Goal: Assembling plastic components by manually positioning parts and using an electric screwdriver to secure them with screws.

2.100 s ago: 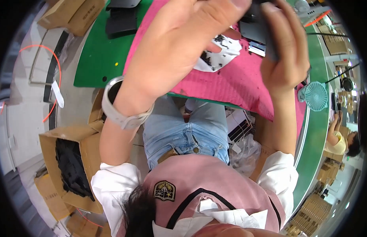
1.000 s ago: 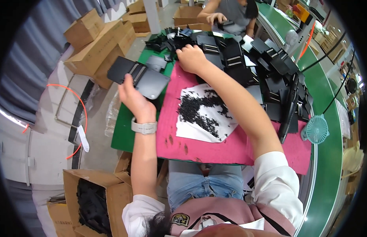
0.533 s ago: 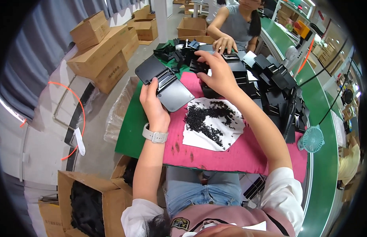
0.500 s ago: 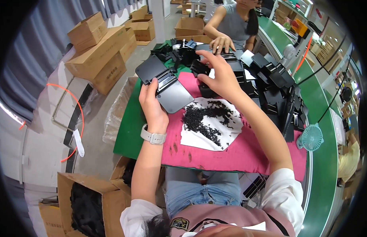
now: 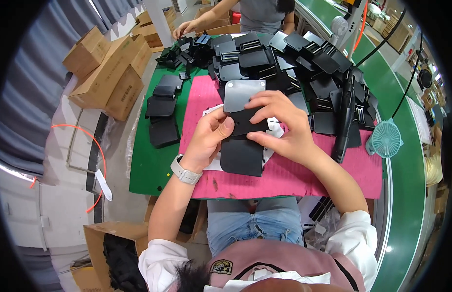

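Observation:
Both hands work at a black hinged plate (image 5: 242,158), held upright in front of me above the pink mat. A dark flat piece (image 5: 244,122) lies across its middle, where the hinge was seen earlier. My left hand (image 5: 206,138) grips the left edge, thumb pressed on the dark piece. From the right, my right hand (image 5: 289,125) closes on that piece, fingertips at its upper edge and thumb at its lower. Below them, a white cloth (image 5: 276,131) with small black screws is mostly covered.
Several black plates (image 5: 163,132) lie at the left on the green surface. Piled plates (image 5: 325,63) fill the far right, with a black pen-shaped tool (image 5: 346,119) and a teal fan (image 5: 384,138) nearby. Across the table, a co-worker's hand (image 5: 184,29) is by small black parts (image 5: 184,52).
My right hand has come back from the far pile to the plate. My left hand has brought the plate to the middle and turned it upright. The co-worker's hand is now further left.

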